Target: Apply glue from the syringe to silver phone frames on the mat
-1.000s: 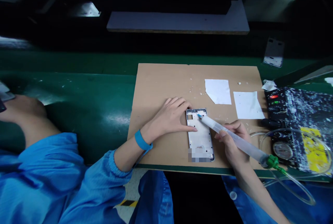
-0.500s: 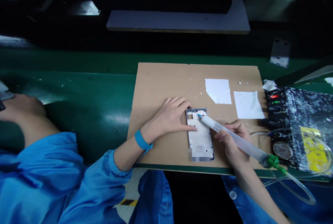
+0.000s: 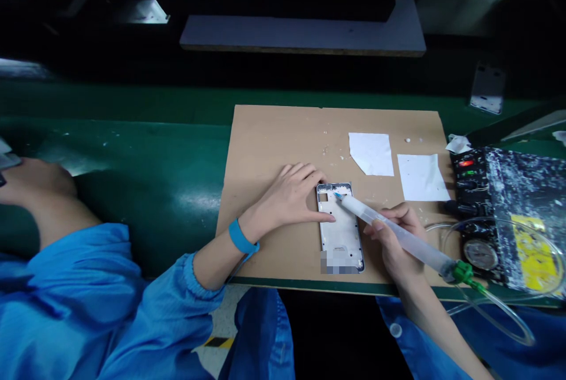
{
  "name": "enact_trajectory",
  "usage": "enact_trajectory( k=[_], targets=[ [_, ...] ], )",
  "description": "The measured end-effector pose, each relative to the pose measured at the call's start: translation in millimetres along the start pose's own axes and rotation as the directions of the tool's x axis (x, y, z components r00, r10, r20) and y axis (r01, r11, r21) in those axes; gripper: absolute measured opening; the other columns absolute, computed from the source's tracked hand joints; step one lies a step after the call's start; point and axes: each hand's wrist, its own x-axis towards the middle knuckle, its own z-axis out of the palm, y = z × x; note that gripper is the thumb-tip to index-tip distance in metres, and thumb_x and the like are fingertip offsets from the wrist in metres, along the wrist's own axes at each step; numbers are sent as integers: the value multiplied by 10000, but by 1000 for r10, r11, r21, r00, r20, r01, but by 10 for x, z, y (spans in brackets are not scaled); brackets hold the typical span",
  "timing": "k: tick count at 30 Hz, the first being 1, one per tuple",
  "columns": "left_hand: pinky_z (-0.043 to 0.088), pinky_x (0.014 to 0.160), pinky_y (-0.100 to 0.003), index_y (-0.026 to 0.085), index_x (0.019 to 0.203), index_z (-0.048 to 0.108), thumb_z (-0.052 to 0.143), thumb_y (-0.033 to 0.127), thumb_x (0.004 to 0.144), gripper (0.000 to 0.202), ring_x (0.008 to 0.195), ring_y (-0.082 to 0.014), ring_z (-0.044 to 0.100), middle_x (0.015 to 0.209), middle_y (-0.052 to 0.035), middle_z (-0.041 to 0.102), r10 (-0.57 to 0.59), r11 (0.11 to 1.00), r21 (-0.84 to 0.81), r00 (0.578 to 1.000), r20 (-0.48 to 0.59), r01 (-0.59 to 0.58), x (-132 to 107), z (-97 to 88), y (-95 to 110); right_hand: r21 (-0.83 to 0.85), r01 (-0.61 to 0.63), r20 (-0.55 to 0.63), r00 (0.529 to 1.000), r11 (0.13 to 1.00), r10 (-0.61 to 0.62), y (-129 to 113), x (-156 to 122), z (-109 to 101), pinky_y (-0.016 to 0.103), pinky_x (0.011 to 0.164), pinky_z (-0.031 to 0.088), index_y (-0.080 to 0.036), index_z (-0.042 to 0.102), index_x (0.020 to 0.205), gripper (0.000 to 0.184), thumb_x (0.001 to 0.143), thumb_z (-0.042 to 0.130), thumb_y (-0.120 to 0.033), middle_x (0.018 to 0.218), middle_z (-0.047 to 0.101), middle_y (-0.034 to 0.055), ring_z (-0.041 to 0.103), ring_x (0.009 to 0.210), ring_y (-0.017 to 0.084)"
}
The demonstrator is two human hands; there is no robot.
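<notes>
A brown board [image 3: 274, 138] lies on the green belt [image 3: 154, 156]. Near the board's far right corner lie a torn paper [image 3: 370, 153] and a square paper [image 3: 421, 177]. A black speckled box [image 3: 517, 185] stands at its right edge.

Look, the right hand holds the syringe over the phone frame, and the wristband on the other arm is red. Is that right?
Not quite. The head view shows the wristband is blue, not red. The rest stands: the right hand holds the syringe over the phone frame, and the band is on the other arm.
</notes>
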Motion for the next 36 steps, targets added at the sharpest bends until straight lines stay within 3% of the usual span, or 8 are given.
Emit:
enact_trajectory(
  k=[24, 36],
  targets=[
    [504, 1125, -504, 266, 1312, 709, 856, 849, 942, 706, 1259, -347, 678, 1329, -84, 749, -4, 1000, 10, 1000, 20, 4, -4, -10, 4, -14, -32, 3, 999, 999, 32, -57, -15, 18, 323, 526, 538, -277, 676, 981, 501, 912, 1011, -642, 731, 810, 10, 701, 558, 203],
    [486, 1139, -498, 259, 1260, 691, 901, 835, 920, 701, 1255, -339, 688, 1354, -78, 766, -3, 1000, -5, 1000, 5, 3, -5, 4, -5, -30, -69, 4, 998, 997, 69, -50, -21, 14, 320, 522, 536, -275, 683, 973, 496, 900, 1018, -634, 739, 820, 18, 698, 564, 205]
  ],
)
